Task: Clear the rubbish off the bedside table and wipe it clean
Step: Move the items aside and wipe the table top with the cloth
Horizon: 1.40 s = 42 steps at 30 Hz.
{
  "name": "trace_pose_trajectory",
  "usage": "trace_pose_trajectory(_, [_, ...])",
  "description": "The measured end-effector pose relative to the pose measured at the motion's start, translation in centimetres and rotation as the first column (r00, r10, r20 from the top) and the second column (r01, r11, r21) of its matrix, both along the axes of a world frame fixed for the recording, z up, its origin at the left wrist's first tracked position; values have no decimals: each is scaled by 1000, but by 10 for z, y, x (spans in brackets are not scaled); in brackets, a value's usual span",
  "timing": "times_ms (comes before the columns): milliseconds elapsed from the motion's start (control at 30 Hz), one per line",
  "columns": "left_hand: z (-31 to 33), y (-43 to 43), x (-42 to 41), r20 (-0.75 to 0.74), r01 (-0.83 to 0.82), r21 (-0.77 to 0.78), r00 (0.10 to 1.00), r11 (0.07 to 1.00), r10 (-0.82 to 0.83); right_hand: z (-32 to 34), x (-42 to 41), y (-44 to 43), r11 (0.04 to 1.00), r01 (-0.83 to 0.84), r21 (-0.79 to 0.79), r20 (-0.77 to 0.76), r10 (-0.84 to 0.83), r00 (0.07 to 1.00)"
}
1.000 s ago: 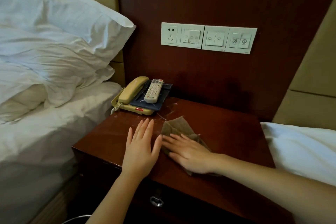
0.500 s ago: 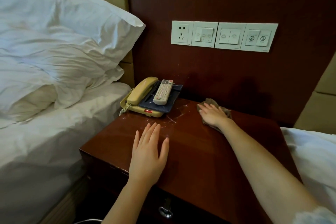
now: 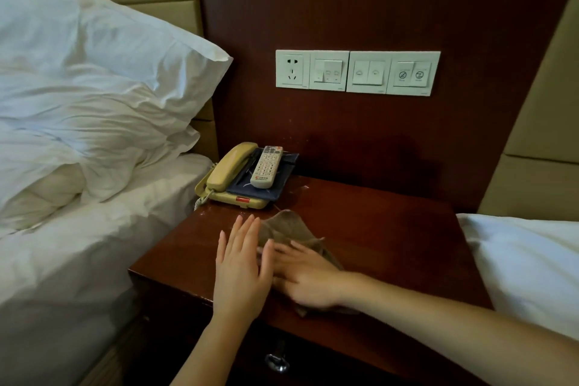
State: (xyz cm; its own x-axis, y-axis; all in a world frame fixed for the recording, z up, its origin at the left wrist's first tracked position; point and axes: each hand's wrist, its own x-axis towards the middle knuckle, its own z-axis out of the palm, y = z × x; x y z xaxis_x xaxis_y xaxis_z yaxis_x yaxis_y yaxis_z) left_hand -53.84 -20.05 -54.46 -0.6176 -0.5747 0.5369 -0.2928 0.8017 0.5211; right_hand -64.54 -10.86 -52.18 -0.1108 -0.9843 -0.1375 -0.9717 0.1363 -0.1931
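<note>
Fingers of the right hand (image 3: 308, 276) press flat on the brown cloth (image 3: 289, 230); left hand (image 3: 239, 269) fingers lie flat on the bedside table (image 3: 391, 238) beside them.

The dark red-brown wooden counter (image 3: 391, 229) has a glossy lacquered top with pale scuffs near the beige plastic telephone (image 3: 232, 166), whose shell is smooth with a dull sheen. The crumpled brown cloth (image 3: 288, 229) looks matt and soft. The white plastic remote (image 3: 266, 166) is smooth and the dark-blue pad (image 3: 282, 182) matt. The white fabric pillow (image 3: 109, 72) is creased. The round metal drawer knob (image 3: 277, 360) gleams.
</note>
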Motion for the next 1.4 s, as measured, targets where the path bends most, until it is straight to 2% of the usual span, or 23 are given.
trace_pose_trajectory(133, [0, 2, 0, -15, -12, 14, 1000, 1000, 12, -3, 23, 9, 999, -48, -15, 41, 48, 998])
trace_pose_trajectory(233, [2, -1, -1, 51, -46, 45, 998, 998, 44, 1, 6, 3, 998, -10, -58, 26, 11, 1000])
trace_pose_trajectory(300, [3, -3, -3, 85, -93, 89, 993, 992, 86, 2, -22, -8, 996, 79, -50, -23, -81, 996])
trace_pose_trajectory(433, [5, -4, -5, 33, -173, 197, 985, 965, 169, -3, -90, -25, 960, 278, -42, -106, -281, 954])
trace_pose_trajectory(600, [3, -5, -4, 9, -190, 228, 981, 955, 193, -2, -172, -4, 794, 607, -41, -100, -608, 788])
trace_pose_trajectory(700, [3, -6, -5, -20, -196, 240, 978, 951, 207, -4, -187, -2, 723, 690, -41, -118, -689, 715])
trace_pose_trajectory(833, [2, -6, -4, -48, -187, 241, 978, 952, 204, -5, -161, -7, 783, 622, -6, -119, -618, 777])
trace_pose_trajectory(1033, [5, 0, 1, -149, -161, 298, 966, 941, 213, -8, -71, -34, 928, 373, -21, -102, -373, 922])
trace_pose_trajectory(1200, [16, -5, 14, -154, -224, 387, 941, 895, 302, -11, 3, -53, 975, 218, -43, -45, -219, 975])
trace_pose_trajectory(1400, [43, -43, 48, -189, -328, 387, 886, 862, 423, -17, 41, -80, 988, 130, -80, -4, -131, 991])
